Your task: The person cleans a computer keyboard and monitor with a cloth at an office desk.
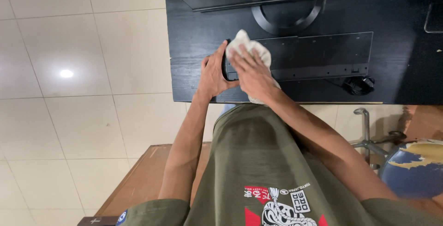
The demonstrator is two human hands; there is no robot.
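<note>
Black monitor stand [286, 16], worn blue chair [413, 168], tiled floor [69, 92]

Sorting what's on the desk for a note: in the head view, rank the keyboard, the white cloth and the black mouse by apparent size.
1. keyboard
2. white cloth, partly under the right hand
3. black mouse, mostly hidden by the left hand, so unsure.
</note>
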